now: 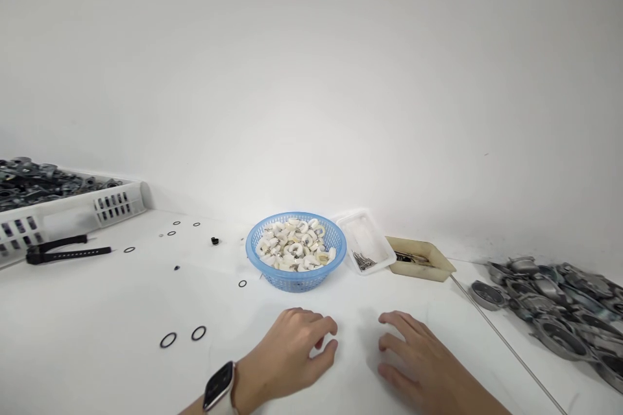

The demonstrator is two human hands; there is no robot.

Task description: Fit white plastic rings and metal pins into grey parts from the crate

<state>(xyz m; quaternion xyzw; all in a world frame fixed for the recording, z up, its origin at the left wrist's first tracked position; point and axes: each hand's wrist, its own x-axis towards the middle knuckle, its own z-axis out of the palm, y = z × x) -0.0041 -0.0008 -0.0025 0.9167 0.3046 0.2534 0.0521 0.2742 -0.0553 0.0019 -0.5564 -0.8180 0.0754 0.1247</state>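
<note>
Just in front of a blue basket point(296, 279) full of white curved plastic pieces point(294, 246), my left hand point(296, 347) rests over the white table point(243, 363). Its fingers are curled but apart, with nothing between thumb and index finger. A watch point(220, 386) is on that wrist. Facing it from the right, my right hand point(411, 356) has its fingers spread and bent, and it holds nothing. Behind the hands, a white tray point(365, 233) with thin metal pins point(363, 262) leans at the basket's right side, touching a beige tray point(428, 259) with small dark metal items.
A white crate point(73, 214) of dark metal parts stands at the far left, beside a black watch strap point(68, 251). Black rings point(168, 340) lie scattered on the left. Grey metal housings point(559, 311) are heaped at the right, beyond a thin rod point(506, 343). A wall rises behind.
</note>
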